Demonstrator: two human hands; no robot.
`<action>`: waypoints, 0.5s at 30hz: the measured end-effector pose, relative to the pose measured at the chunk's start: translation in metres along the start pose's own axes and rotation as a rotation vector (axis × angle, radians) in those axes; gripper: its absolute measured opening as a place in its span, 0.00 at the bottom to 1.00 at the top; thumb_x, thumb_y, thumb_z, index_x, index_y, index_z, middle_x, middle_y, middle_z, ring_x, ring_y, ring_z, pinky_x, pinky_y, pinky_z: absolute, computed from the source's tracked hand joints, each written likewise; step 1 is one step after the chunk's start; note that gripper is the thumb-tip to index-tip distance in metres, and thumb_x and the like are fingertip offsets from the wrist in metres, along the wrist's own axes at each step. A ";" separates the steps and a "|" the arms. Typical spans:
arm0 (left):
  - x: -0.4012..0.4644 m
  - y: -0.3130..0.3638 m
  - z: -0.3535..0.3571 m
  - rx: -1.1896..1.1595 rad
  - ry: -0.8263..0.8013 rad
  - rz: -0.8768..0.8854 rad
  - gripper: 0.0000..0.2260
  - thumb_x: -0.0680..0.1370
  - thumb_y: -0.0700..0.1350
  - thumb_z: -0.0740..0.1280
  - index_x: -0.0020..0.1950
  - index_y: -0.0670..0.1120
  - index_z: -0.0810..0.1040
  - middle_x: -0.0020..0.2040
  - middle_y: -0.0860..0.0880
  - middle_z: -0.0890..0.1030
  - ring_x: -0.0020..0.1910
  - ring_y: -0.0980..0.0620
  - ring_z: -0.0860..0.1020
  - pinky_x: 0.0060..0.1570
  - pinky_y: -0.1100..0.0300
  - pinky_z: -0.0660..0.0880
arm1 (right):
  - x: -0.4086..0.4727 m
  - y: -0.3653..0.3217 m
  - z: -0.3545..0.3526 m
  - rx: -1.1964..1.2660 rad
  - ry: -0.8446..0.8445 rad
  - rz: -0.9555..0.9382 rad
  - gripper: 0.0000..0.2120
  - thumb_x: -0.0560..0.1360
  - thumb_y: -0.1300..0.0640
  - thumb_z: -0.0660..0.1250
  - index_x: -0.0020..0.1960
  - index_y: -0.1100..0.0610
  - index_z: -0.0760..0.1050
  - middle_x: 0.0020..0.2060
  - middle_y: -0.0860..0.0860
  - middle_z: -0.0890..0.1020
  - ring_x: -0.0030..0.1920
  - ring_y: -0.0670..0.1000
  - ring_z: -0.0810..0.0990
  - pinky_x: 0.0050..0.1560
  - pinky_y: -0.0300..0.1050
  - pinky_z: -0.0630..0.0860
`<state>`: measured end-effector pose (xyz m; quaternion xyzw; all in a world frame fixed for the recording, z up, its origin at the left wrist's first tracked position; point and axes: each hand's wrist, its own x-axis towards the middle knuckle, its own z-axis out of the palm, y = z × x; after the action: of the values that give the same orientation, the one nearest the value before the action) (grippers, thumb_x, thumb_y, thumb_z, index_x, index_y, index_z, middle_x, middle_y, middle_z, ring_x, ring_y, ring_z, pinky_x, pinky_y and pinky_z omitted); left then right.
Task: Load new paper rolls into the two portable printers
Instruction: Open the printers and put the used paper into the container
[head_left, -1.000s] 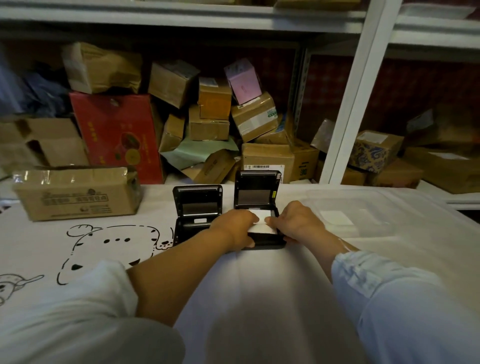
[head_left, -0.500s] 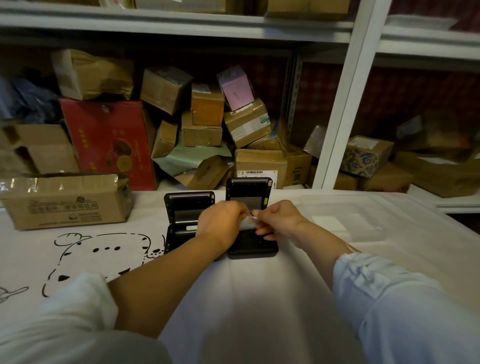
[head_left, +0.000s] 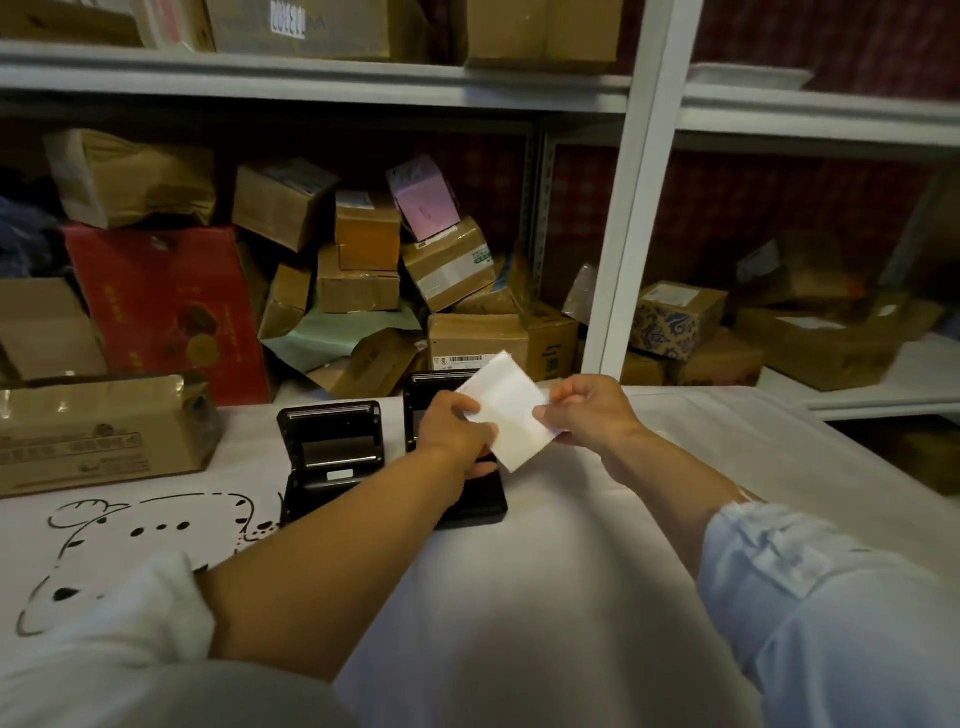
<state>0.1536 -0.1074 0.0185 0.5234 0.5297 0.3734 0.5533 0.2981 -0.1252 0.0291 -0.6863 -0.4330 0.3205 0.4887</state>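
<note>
Holding the white paper (head_left: 511, 410) pinched by both your left hand (head_left: 457, 426) and your right hand (head_left: 587, 415), you have it lifted just above the right printer (head_left: 470, 499), which sits with its lid up beside the left printer (head_left: 332, 457), also open, on the white table (head_left: 519, 597). Pull unevenly and the strip could tear or skew, jamming once the lid closes. Whether a roll sits in either bay cannot be told, so check before shutting.

Top-shelf carton (head_left: 301, 26): white label with large digits, upside down, not reliably legible. Barcode label (head_left: 465, 359) on carton behind printers: digits too small. Red box (head_left: 166, 306): characters blurred.
</note>
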 end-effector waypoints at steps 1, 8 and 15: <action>0.000 0.003 0.006 -0.072 0.006 -0.007 0.10 0.76 0.31 0.64 0.46 0.47 0.73 0.64 0.43 0.72 0.58 0.41 0.76 0.36 0.59 0.79 | 0.004 0.003 -0.007 -0.025 0.016 -0.016 0.10 0.72 0.68 0.71 0.39 0.55 0.76 0.47 0.51 0.77 0.53 0.54 0.76 0.52 0.48 0.80; 0.020 0.010 0.042 0.084 -0.088 0.088 0.12 0.79 0.33 0.61 0.57 0.43 0.80 0.59 0.43 0.76 0.56 0.45 0.76 0.41 0.58 0.78 | 0.051 0.037 -0.053 -0.474 0.120 -0.032 0.13 0.73 0.69 0.68 0.56 0.59 0.81 0.61 0.57 0.78 0.61 0.58 0.76 0.65 0.50 0.72; 0.051 -0.013 0.072 0.647 -0.281 0.354 0.14 0.77 0.37 0.64 0.60 0.50 0.80 0.67 0.48 0.74 0.62 0.47 0.74 0.58 0.62 0.70 | 0.085 0.060 -0.062 -0.387 0.360 0.105 0.16 0.74 0.67 0.67 0.62 0.61 0.76 0.62 0.60 0.76 0.62 0.61 0.74 0.64 0.47 0.69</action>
<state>0.2306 -0.0735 -0.0119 0.7999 0.4408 0.2015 0.3539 0.4046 -0.0814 -0.0096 -0.8343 -0.3562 0.1296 0.4003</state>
